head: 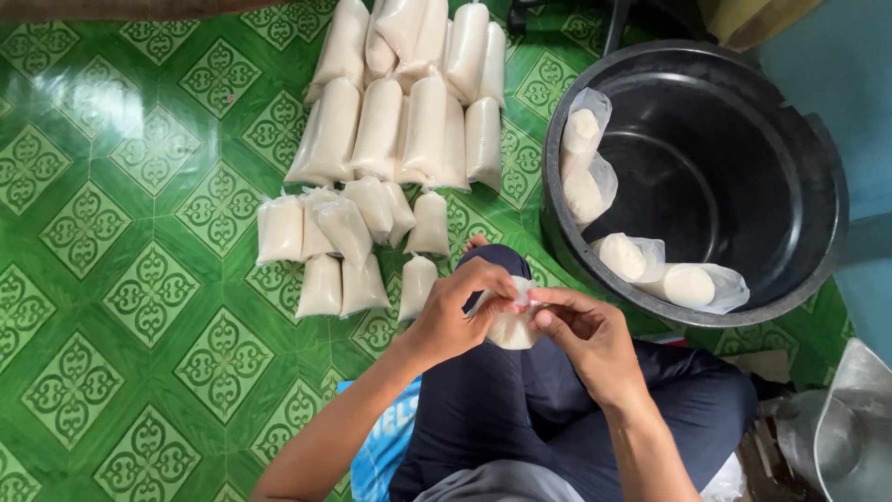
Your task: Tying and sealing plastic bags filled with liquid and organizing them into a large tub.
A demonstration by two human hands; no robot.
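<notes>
Fingers (502, 290) pinched on filled bag (513, 325)

Bright, soft daylight, and we see almost everything sharp.

We see even light all over the green floor (139, 279), with a pale shine on the tiles at the far left. The shadows are soft and small, sitting just under the white bags (390, 139) and the hands. The black tub (818, 186) has a gray gleam along its wall and inside, and the inside looks darker. The clear plastic on the bags in it glints a little. The fingertips (506, 288) look a bit blurry. The metal pot (846, 437) in the bottom right corner is dim and soft. Lines bend slightly near the edges.
</notes>
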